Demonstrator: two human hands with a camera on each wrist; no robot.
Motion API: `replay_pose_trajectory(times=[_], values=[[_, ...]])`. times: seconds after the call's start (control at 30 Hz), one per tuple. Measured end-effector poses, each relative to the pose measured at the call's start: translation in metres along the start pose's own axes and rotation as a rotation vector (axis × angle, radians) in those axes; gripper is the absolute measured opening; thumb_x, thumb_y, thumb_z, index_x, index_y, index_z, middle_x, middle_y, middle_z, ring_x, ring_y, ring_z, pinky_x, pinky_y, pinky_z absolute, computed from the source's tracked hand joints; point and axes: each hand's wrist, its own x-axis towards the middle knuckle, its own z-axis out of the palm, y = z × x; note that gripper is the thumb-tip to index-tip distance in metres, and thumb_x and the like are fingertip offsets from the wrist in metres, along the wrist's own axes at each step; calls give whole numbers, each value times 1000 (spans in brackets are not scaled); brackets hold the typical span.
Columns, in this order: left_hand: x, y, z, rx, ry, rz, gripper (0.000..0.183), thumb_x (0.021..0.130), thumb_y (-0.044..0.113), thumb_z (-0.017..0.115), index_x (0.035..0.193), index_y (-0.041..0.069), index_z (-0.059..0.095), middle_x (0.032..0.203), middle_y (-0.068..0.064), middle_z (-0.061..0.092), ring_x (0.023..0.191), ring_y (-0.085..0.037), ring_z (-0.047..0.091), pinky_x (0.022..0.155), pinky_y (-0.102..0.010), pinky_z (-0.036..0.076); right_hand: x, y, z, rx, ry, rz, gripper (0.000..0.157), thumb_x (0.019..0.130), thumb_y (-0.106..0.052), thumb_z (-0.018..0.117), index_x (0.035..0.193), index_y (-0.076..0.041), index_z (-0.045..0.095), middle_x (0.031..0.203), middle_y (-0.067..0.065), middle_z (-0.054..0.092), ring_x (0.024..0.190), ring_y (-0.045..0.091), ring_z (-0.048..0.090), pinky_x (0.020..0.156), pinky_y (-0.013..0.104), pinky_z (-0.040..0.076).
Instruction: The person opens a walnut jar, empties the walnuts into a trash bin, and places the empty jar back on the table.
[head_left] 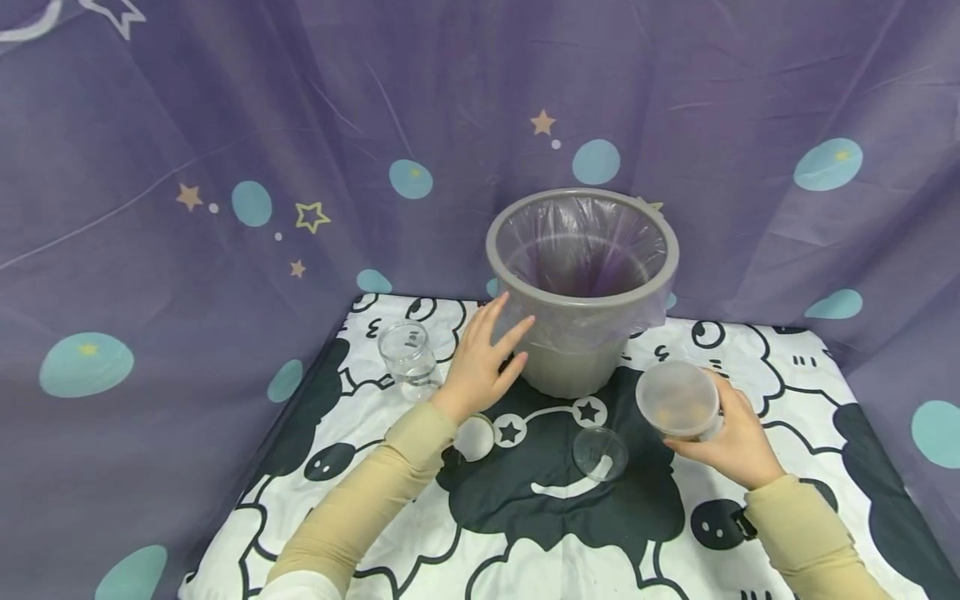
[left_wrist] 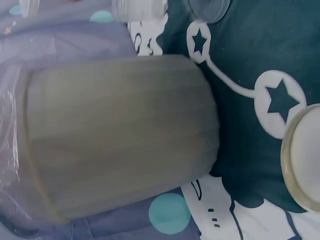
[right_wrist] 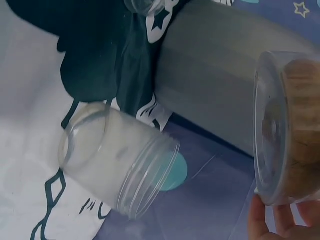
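My left hand (head_left: 480, 362) is open, its fingers spread beside the left side of a grey trash bin (head_left: 570, 367). A white lid (head_left: 475, 437) with a beige rim lies below that hand. My right hand (head_left: 735, 437) grips a clear plastic tub (head_left: 677, 398) from its right side, above the cloth. Brown contents show through the tub's wall in the right wrist view, where fingertips (right_wrist: 257, 215) touch its lower edge. A clear screw-top jar (right_wrist: 117, 157) stands on the cloth near that hand, mostly hidden behind the tub in the head view.
A clear plastic liner (head_left: 577, 225) covers the bin's inside and hangs over its rim. Another clear jar (head_left: 408, 358) stands left of the left hand. In front of the bin lies a clear round lid (head_left: 600, 454). Purple patterned fabric (head_left: 225, 125) hangs behind the black-and-white cloth (head_left: 525, 575).
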Motion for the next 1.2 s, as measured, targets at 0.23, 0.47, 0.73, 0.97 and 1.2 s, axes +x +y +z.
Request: replay_pose_trajectory(times=[0.23,0.47,0.73,0.97,1.2], values=[[-13,11,2,-21,9,81,44,103,37,30,130,12,55,141,-25,38,130,-39,40,106,-52,35,2,-2,16,19,4,-67,100,46,-8,92,134,-4,45,121,21,55,102,35,46,81,50,37],[-19,25,9,-59,-45,132,45,103,36,28,133,11,52,140,-24,40,129,-35,42,106,-47,38,2,-8,33,7,-26,-108,98,46,-11,93,133,-6,48,118,17,59,99,30,47,80,47,39],[-21,39,16,-118,-135,124,51,102,42,24,137,11,47,143,-24,36,130,-34,42,104,-44,41,3,-14,50,3,-11,-223,101,41,-16,94,131,-6,49,115,16,61,97,25,48,82,41,34],[-17,49,22,-91,-197,146,56,101,47,24,140,14,45,146,-22,34,132,-33,40,107,-42,39,4,-18,62,17,-31,-276,100,43,-19,94,131,-9,51,115,11,63,96,21,54,84,41,35],[-13,56,27,-117,-304,133,72,92,64,18,144,18,38,150,-20,27,137,-34,32,107,-45,39,4,-24,73,-16,-41,-314,100,42,-17,95,131,-9,50,113,11,63,96,27,56,83,46,40]])
